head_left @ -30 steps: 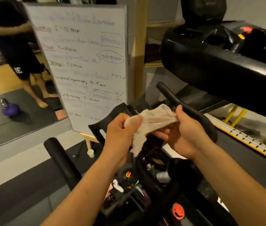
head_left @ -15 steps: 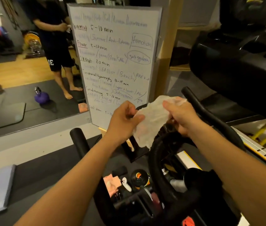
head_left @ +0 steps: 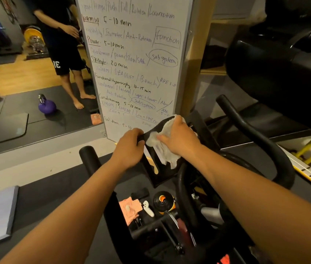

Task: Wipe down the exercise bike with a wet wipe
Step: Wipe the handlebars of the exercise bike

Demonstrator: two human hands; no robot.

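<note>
The black exercise bike (head_left: 250,141) fills the lower middle of the head view, with curved handlebars on both sides. Its black tablet holder (head_left: 162,174) stands tilted at the front. My right hand (head_left: 179,139) presses the white wet wipe (head_left: 167,151) flat against the holder's upper part; part of the wipe hangs below my palm. My left hand (head_left: 130,147) grips the holder's left edge, fingers curled round it.
A whiteboard (head_left: 135,60) with writing leans just behind the holder. A treadmill (head_left: 284,77) looms at the right. An orange-capped bottle (head_left: 163,202), a pink cloth (head_left: 130,208) and a small white item sit in the bike's tray. A mirror at the left reflects a purple kettlebell (head_left: 47,105).
Both hands dropped from holding the wipe spread in the air. My right hand now presses it onto the tablet holder, and my left hand let go of the wipe and took the holder's edge.
</note>
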